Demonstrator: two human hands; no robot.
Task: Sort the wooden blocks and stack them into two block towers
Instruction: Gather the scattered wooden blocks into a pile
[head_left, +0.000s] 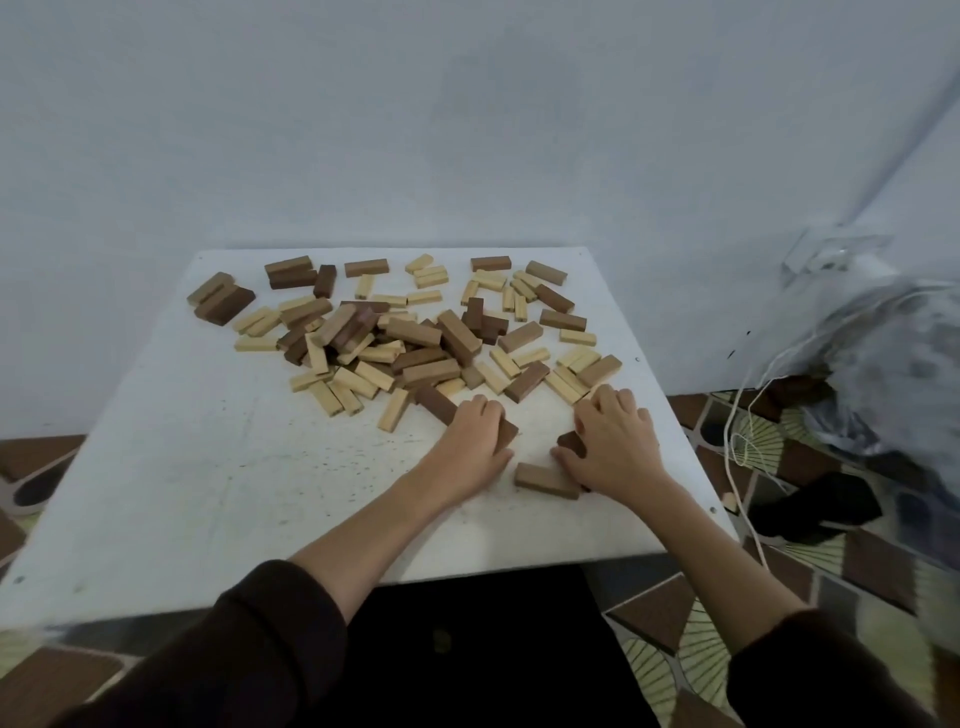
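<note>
Left hand (475, 434) curled over dark block (506, 434), just before block heap (410, 332) on worktop (208, 467). Right hand (613, 444) beside it, apparently gripping another dark block (571, 443); tan block (545, 480) nearer still.

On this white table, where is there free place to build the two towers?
The near-left part of the table is bare, between the block pile and the near edge, left of the left hand. The far half is crowded with blocks. Near-right, the right hand and a brown block take the room.
</note>
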